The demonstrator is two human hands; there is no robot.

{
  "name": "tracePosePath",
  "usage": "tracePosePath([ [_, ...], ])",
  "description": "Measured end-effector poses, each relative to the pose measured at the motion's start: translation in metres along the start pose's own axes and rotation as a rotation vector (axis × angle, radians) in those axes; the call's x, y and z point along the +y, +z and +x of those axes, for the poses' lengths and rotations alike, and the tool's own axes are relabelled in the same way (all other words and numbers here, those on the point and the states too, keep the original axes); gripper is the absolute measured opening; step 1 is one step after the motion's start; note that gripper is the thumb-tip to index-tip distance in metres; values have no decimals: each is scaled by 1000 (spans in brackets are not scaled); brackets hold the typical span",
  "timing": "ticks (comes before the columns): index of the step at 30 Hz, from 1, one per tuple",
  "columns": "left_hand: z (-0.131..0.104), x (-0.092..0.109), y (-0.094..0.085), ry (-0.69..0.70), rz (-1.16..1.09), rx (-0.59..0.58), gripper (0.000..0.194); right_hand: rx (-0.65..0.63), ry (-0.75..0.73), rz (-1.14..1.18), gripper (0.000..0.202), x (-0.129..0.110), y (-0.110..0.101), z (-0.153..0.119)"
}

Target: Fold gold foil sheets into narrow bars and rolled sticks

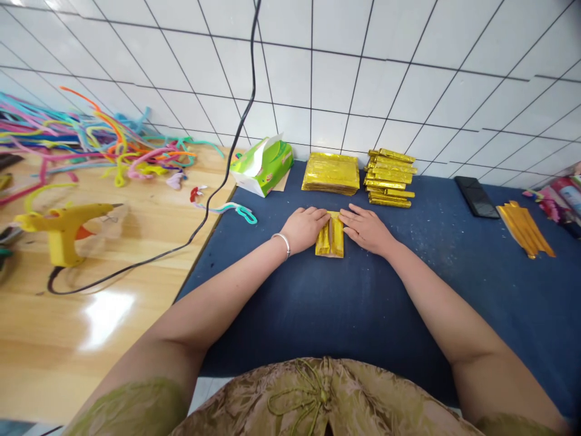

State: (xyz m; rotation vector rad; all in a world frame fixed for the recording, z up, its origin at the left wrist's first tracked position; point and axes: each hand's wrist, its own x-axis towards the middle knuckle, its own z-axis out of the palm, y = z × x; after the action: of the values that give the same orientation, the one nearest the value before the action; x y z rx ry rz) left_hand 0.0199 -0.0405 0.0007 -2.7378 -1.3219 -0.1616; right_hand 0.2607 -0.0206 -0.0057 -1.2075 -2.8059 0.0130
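Observation:
A sheet of gold foil paper (pixel 336 245) lies on the dark blue table cover in front of me, its two long sides folded in toward a brownish strip down the middle. My left hand (pixel 305 229) rests flat over its left side, fingers stretched out. On the right edge lies my right hand (pixel 367 230), fingers spread and pressing down on the paper. Just beyond my hands sits a flat stack of gold paper sheets (pixel 331 172). To its right is a pile of folded gold paper strips (pixel 390 177).
A green tissue box (pixel 265 165) stands at the back left. On the wooden table (pixel 149 345) are a yellow glue gun (pixel 68 227) and many coloured pipe cleaners (pixel 118 145). A black cable (pixel 238 130) hangs across. A black phone (pixel 475 197) and orange-gold strips (pixel 525 229) lie right.

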Motion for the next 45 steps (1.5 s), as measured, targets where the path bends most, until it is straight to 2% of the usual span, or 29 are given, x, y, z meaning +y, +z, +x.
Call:
tracePosePath([
  [6, 6, 12, 0, -33, -11, 22, 45, 35, 52, 52, 53, 0, 3, 1],
  [17, 5, 1, 8, -55, -51, 26, 44, 30, 101, -1, 55, -12, 10, 0],
  [26, 5, 3, 7, -69, -38, 40, 41, 62, 134, -45, 55, -21, 7, 0],
  [32, 4, 4, 12, -104, -29, 77, 40, 71, 136, -29, 55, -17, 11, -3],
  [39, -1, -5, 14, -111, -80, 67, 46, 54, 127, -15, 53, -12, 11, -6],
  [45, -2, -9, 16, -100, -111, 76, 47, 105, 145, -3, 52, -11, 15, -7],
])
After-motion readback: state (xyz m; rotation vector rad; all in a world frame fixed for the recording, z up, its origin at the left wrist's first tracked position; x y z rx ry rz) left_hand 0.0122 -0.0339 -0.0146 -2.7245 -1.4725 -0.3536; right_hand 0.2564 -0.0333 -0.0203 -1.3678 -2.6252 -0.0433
